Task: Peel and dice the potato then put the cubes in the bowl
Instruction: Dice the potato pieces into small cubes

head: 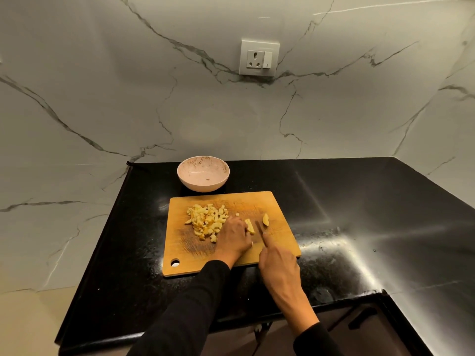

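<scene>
We are in a home kitchen: black stone counter, marble-look wall with socket at upper centre, wooden chopping board.

— Where do we have room?
— Right of the cutting board the tabletop lies open to the wall.
— And toward the bowl?
— The diced pile sits between; the gap behind the board looks narrow, we think.
</scene>
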